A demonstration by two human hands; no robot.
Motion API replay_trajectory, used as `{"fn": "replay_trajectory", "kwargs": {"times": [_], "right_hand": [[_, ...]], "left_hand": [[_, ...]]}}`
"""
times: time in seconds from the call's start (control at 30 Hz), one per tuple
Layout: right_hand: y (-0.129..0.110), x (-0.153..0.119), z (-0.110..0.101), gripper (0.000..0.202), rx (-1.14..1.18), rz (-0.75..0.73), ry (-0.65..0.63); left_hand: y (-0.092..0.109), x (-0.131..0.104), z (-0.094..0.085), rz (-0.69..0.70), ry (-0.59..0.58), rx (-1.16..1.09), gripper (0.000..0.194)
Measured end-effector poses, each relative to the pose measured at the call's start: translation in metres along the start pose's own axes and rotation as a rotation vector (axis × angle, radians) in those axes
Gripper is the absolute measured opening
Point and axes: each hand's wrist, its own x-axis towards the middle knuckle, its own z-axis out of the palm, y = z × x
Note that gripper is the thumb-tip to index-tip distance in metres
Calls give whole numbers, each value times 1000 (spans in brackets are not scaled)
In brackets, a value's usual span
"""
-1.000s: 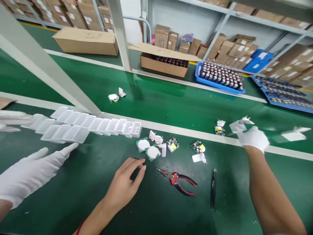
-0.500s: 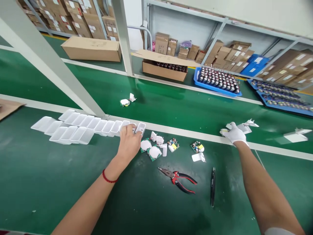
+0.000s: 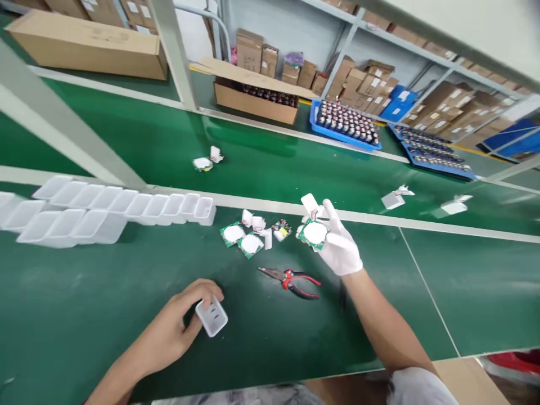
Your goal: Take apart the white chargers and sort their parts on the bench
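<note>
My left hand (image 3: 185,318), bare, holds a white plastic case (image 3: 212,318) with small slots in its floor, low over the front of the bench. My right hand (image 3: 340,242), in a white glove, grips a green circuit board (image 3: 313,233) carrying a round white pad. A white plastic piece (image 3: 310,205) is at that board's far edge. To its left lie two similar boards (image 3: 250,244) with white pieces, and a board with bare components (image 3: 281,230). Red-and-black pliers (image 3: 291,279) lie between my hands. Black tweezers (image 3: 343,293) are partly hidden by my right forearm.
Rows of white cases (image 3: 139,207) stand at the left by a metal post (image 3: 84,126). Beyond the pale rail (image 3: 261,203) are a board with a white piece (image 3: 203,163) and two white units (image 3: 393,200). Farther back are a blue tray (image 3: 346,140) and an open carton (image 3: 255,107).
My left hand has drawn a case from the end of the row toward me. My right hand has come left from the rail, with the board now visible in it. The view has shifted.
</note>
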Motion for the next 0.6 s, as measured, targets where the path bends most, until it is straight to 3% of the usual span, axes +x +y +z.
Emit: {"fn": "replay_trajectory", "kwargs": {"times": [0.07, 0.17, 0.27, 0.33, 0.37, 0.47, 0.6], "right_hand": [[13, -9, 25, 98, 31, 32, -83], [22, -22, 53, 122, -28, 44, -175], [28, -36, 74, 133, -126, 15, -239], [34, -44, 87, 135, -175, -2, -290], [37, -48, 93, 135, -193, -9, -317], [48, -56, 109, 131, -250, -55, -396], [47, -59, 122, 120, -370, -175, -481]], "left_hand": [[-8, -4, 3, 0, -74, -33, 27], [-12, -12, -2, -32, -69, -34, 56], [-8, -30, 0, -125, -46, -45, 72], [-7, -39, 11, -186, 19, -27, 84], [-7, -41, 18, -204, 63, -11, 85], [-5, -36, 36, -198, 176, -23, 59], [11, -19, 28, -103, 198, -153, 54]]}}
